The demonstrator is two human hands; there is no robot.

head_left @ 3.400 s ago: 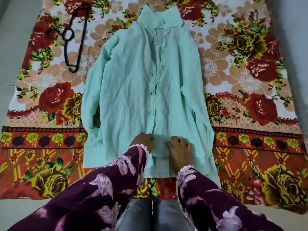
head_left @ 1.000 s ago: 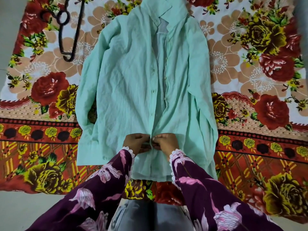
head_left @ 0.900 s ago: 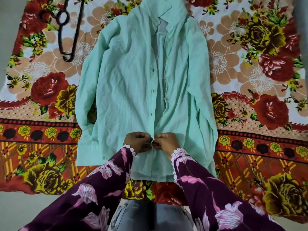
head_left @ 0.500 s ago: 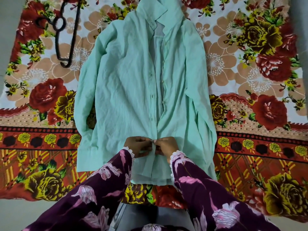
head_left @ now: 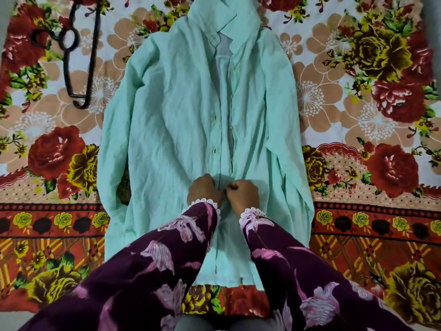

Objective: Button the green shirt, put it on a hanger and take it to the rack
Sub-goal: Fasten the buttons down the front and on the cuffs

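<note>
**Low on the placket, with most of the front still open**

Both hands are curled tight at the shirt's centre front, knuckles up. The left hand (head_left: 204, 191) pinches the buttonhole edge and the right hand (head_left: 243, 195) pinches the button edge, the two nearly touching. Each grip is closed on fabric; whether a button sits between the fingertips cannot be told, since the knuckles hide it.

The green shirt (head_left: 176, 130) lies flat, front up, on a floral bedsheet (head_left: 372, 144), collar at the far end and hem nearest the person. Beyond the hands the placket gapes, with dark buttonholes down the left edge and pale buttons down the right, none of them joined.

Risks, as I judge them:
- The two edges look slightly offset, so a button could go into the wrong hole and skew the whole front.
- The cloth is thin and creased; pulling toward the near side may drag the shirt and bunch its sleeves.
- A button pushed only halfway could slip free once the shirt is lifted.

The black hanger (head_left: 78, 56) lies on the sheet at far left, well apart from the shirt and not yet used. No rack is in view, nor any container.
</note>
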